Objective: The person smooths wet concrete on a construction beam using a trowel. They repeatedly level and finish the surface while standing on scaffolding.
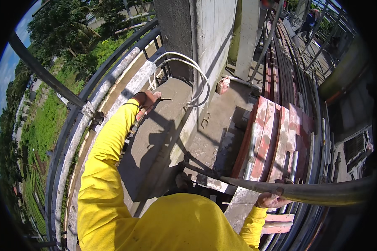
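Observation:
My left hand (148, 101) reaches out over the grey concrete ledge (148, 152) at the left. It is closed, and a thin dark pointed piece (166, 99) sticks out from it to the right; its kind I cannot make out. Just beyond that hand, several white and dark cables (202, 75) rise from the ledge and loop against the concrete column (213, 39). At the lower right, my right hand (270, 200) is wrapped round a grey metal pipe (322, 193) that crosses the view. Its fingertips show over the pipe's top.
A scaffold railing (71, 167) runs along the left, with greenery far below. Red-and-white planks (276, 140) are stacked at the right, beside long metal tubes (324, 138). A reddish container (223, 85) stands on the floor past the column. A slanting pole (46, 71) crosses the upper left.

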{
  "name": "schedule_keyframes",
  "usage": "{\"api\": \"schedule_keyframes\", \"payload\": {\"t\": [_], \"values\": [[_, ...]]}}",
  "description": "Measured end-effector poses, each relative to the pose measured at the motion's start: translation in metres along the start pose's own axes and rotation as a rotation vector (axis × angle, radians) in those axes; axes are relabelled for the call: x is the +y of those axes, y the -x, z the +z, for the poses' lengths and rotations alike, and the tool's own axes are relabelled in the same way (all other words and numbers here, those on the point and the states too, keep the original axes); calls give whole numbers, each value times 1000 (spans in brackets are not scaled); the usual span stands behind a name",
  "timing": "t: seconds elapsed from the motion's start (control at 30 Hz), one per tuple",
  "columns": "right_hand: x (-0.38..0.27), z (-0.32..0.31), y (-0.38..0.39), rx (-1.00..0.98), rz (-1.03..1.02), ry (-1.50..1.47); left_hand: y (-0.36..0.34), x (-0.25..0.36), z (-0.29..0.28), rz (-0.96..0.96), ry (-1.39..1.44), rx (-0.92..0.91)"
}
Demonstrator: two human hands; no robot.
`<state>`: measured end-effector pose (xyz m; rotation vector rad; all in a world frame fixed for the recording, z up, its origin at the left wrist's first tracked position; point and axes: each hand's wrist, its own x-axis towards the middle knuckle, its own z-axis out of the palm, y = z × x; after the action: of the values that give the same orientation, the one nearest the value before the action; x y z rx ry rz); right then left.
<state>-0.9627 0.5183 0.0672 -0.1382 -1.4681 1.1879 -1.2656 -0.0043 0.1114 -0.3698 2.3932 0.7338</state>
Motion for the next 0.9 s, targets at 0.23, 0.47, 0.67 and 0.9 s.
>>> {"api": "schedule_keyframes", "payload": {"t": [0.23,0.47,0.67,0.9], "values": [[13,-13,4,23,-4,78,11,1,-13,51,-34,-72],[11,-11,6,45,25,68,43,-6,-17,214,-684,309],[11,-11,4,36,-18,106,51,-8,-36,188,-869,368],[12,-10,-3,-14,-110,174,-2,-40,-16,353,-679,572]]}}
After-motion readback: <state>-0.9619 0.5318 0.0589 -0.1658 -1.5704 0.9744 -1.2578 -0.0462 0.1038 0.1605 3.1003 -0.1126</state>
